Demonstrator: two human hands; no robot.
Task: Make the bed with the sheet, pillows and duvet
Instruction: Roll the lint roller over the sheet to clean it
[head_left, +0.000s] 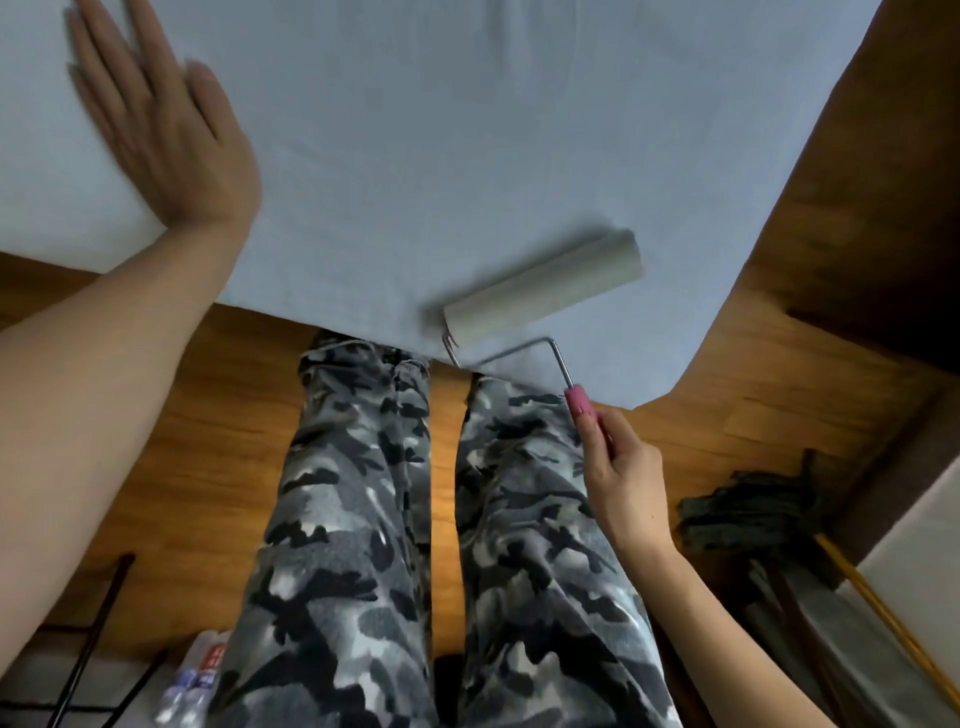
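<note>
Sheet: a pale blue sheet (415, 130) covers the bed and lies flat and mostly smooth, with a few faint creases near the top middle; it hangs over the near edge and the near right corner.
Left hand: the left hand (171, 130) lies flat on the sheet at the left, fingers (104, 57) straight and released, palm down; it is blurred, so whether it presses or only rests there is hard to tell.
Right hand: the right hand (623, 478) has its fingers curled round the pink handle (579, 402) of a lint roller (543, 288), whose grey drum lies on the sheet near the bed's front edge.
Done: the sheet looks spread and fitted over the part of the bed in view.
In hand: judging by the roller, the sheet is being cleaned and smoothed.
Left to do: no pillows or duvet show anywhere in view, so both steps appear not yet begun; the task seems well short of half done.
Around: a wooden floor (182, 415), camouflage trousers (363, 519) and a mop (753, 509) at the right.
</note>
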